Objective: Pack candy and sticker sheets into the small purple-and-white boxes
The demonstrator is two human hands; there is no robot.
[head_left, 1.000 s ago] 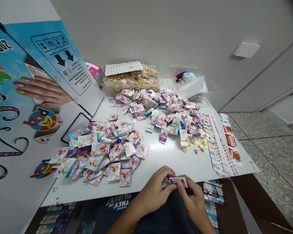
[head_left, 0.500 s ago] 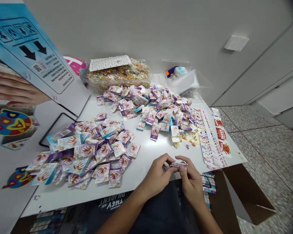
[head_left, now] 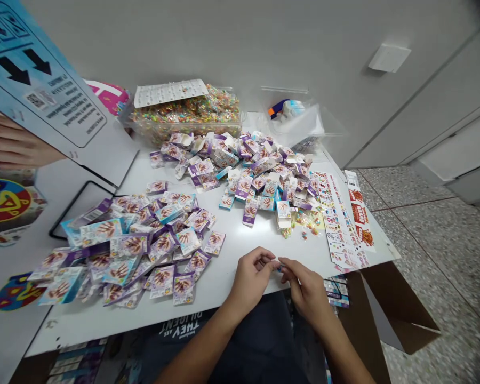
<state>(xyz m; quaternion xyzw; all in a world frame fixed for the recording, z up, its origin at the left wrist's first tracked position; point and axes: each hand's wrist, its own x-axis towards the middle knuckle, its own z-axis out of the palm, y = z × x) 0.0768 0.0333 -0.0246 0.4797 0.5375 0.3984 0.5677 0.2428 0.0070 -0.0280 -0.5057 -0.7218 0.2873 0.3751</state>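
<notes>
Head view: pinching a small item (head_left: 280, 268) between the fingertips of left hand (head_left: 251, 276) and right hand (head_left: 307, 287), over the table (head_left: 232, 266) near its front edge. Cannot tell the item's form, largely covered by fingers. Noted to the left: heaped small boxes (head_left: 130, 244). Noted beyond: open-flapped boxes (head_left: 244, 186), then a clear tub (head_left: 200, 128). Noted to the right: printed sheets (head_left: 338, 229).

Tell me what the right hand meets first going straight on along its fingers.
Likely the left hand: its fingertips lie just ahead of the right hand, beside a small bluish item. Depth is unclear, so contact can't be confirmed.
</notes>
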